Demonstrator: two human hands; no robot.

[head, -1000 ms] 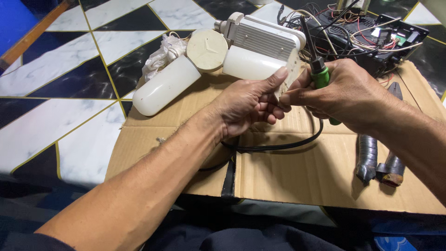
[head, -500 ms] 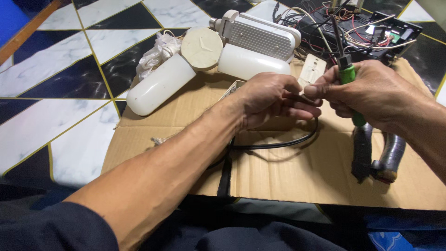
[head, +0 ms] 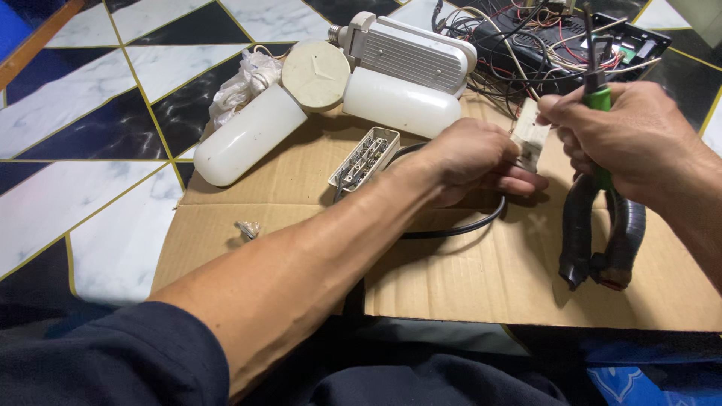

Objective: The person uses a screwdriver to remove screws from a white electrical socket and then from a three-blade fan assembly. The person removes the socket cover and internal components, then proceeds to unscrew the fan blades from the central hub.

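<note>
Both hands have drifted toward 3 o'clock since the earlier frames, and a terminal strip (head: pixel 364 158) that the left forearm had covered now lies bare on the cardboard (head: pixel 481 286). Going left to right: at 9 o'clock the floor (head: pixel 83 128) shows black and white marble triangles with thin gold joints. A crumpled bit of foil (head: pixel 247 228) sits on the cardboard's left part, well apart from everything else. At 11 o'clock a white plastic bag (head: pixel 241 83) touches a frosted lamp cover (head: pixel 248 135), with a round cream cap (head: pixel 316 74) just beside it. At 12 o'clock a ribbed white lamp body (head: pixel 410 53) lies above a second frosted cover (head: pixel 402 101). Near the centre, the left hand (head: pixel 474 158) is curled shut on a small white plug (head: pixel 530 135), fingers underneath and thumb on the near side. A black cable (head: pixel 459 229) loops out from under that hand. At 1 o'clock a black tray (head: pixel 639 45) holds a tangle of wires (head: pixel 526 37). At 3 o'clock the right hand (head: pixel 632 135) is closed around a green screwdriver (head: pixel 599 98), its shaft pointing up toward 12 and its fingertips touching the plug. Below that hand, black-handled pliers (head: pixel 602 233) rest on the cardboard.
</note>
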